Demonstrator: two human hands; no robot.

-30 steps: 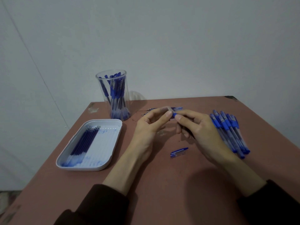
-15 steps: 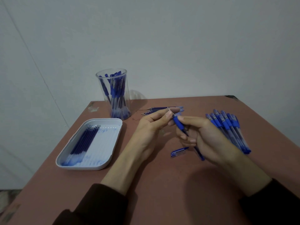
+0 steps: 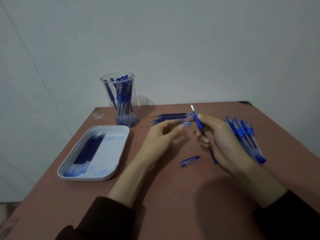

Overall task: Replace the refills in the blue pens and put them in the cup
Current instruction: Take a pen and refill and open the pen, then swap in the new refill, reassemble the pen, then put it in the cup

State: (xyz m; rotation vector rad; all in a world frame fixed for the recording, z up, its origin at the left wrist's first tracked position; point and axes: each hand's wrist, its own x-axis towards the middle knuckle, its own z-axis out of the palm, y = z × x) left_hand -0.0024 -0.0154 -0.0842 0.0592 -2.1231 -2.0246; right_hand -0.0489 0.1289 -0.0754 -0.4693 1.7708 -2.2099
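Note:
My right hand (image 3: pixel 223 142) grips a blue pen (image 3: pixel 198 122) by its barrel, with the silver tip pointing up and away. My left hand (image 3: pixel 159 137) hovers just left of it, fingers loosely curled, and nothing shows between them; it is blurred. A loose blue pen cap (image 3: pixel 190 161) lies on the table below the hands. The clear cup (image 3: pixel 119 80) at the back left stands upright with several blue pens inside. Several more blue pens (image 3: pixel 247 139) lie in a pile to the right of my right hand.
A white tray (image 3: pixel 119 146) at the left holds several dark blue refills (image 3: pixel 88 148) and ink smears. A row of loose refills (image 3: pixel 169 117) lies on the brown table (image 3: pixel 164 196) behind my left hand. A grey wall stands close behind the table's far edge.
My left hand has let go of the pen's tip and drawn back to the left. My right hand has swung the pen upright, tip upward.

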